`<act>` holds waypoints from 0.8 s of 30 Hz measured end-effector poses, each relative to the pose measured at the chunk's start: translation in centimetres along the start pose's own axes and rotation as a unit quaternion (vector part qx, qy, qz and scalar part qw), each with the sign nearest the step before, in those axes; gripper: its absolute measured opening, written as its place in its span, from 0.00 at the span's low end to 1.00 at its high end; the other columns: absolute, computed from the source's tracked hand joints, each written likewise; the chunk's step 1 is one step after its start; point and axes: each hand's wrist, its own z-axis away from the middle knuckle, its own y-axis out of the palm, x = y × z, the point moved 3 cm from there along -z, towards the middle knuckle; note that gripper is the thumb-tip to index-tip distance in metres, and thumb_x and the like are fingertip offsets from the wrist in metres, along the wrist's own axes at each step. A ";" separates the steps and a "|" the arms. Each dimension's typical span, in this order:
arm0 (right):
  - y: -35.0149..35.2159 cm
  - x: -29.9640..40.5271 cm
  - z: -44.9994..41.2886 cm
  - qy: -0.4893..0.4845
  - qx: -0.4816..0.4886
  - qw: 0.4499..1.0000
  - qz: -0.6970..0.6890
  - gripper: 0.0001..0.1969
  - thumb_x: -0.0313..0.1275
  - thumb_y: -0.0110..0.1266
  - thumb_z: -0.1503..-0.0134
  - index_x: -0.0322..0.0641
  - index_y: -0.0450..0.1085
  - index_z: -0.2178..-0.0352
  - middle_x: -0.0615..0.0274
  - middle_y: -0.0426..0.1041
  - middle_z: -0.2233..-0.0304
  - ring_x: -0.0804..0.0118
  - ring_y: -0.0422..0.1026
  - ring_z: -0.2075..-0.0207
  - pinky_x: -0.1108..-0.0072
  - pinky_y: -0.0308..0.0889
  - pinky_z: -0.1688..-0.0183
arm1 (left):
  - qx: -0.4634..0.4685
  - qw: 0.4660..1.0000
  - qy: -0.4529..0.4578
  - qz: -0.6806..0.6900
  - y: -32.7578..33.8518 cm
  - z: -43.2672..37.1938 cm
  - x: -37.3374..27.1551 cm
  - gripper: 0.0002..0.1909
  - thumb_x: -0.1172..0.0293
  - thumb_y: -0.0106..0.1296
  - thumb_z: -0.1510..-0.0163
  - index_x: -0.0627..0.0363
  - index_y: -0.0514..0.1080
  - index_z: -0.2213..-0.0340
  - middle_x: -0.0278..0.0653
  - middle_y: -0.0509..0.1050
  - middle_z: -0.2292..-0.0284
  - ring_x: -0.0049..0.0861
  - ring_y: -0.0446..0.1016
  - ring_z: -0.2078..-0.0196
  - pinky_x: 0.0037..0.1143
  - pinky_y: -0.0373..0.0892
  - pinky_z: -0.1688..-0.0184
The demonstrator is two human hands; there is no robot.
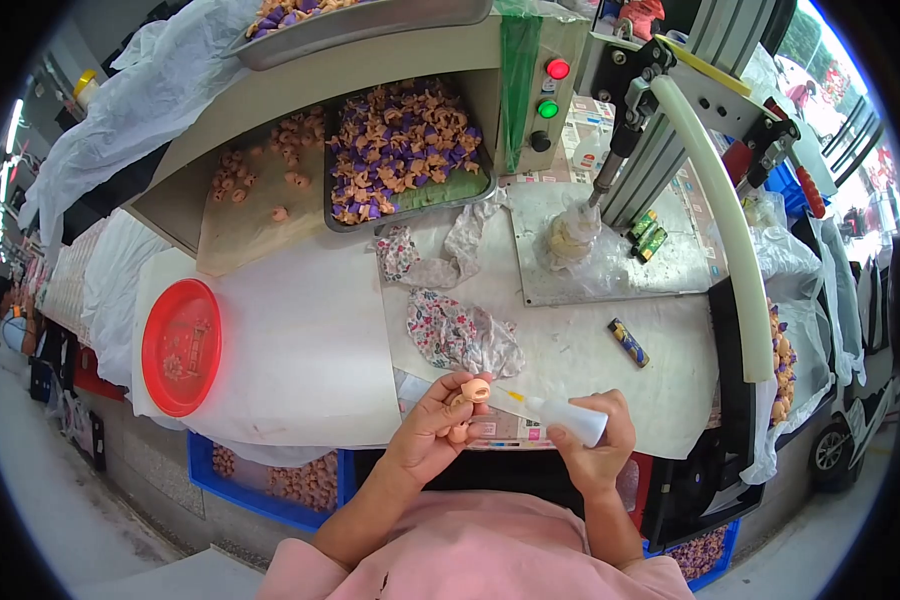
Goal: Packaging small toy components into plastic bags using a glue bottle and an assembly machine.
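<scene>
Between the thumb and fingers of my left hand is a small peach plastic doll head part, its hollow side showing. A second peach part sits lower in the same hand, partly covered by the fingers. My right hand grips a white squeeze bottle, tilted so its yellow-tipped nozzle points at the held part. A small gap separates the tip from the part. Just beyond my hands, a crumpled floral cloth lies on the white-covered table.
A tray of peach and purple parts stands under the machine housing. At left lies a red plastic plate. A lever press with a padded handle rises at right. A lighter lies nearby; blue bins sit below.
</scene>
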 end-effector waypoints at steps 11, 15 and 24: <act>5.8 -2.0 -2.7 0.120 0.175 0.972 0.098 0.14 0.26 0.60 0.54 0.34 0.65 0.67 0.56 0.70 0.67 0.62 0.69 0.65 0.76 0.64 0.61 | -0.016 0.997 0.015 0.071 -0.1 4.5 -3.4 0.17 0.68 0.48 0.45 0.55 0.64 0.54 0.38 0.69 0.56 0.27 0.68 0.61 0.24 0.68 0.66; 7.1 0.5 -5.4 -0.016 0.222 0.963 0.153 0.15 0.28 0.58 0.53 0.34 0.66 0.64 0.55 0.70 0.65 0.54 0.67 0.60 0.71 0.62 0.55 | -0.014 0.995 0.014 0.101 -1.1 6.1 -4.8 0.17 0.66 0.49 0.45 0.56 0.65 0.55 0.38 0.69 0.57 0.27 0.68 0.61 0.24 0.68 0.66; 18.8 3.6 -19.3 -0.196 0.193 0.948 0.160 0.24 0.32 0.56 0.52 0.36 0.63 0.53 0.50 0.63 0.50 0.46 0.61 0.50 0.66 0.57 0.48 | 0.051 0.996 0.036 0.057 -1.5 8.5 -8.0 0.17 0.68 0.49 0.46 0.55 0.65 0.54 0.38 0.70 0.59 0.26 0.67 0.64 0.22 0.65 0.69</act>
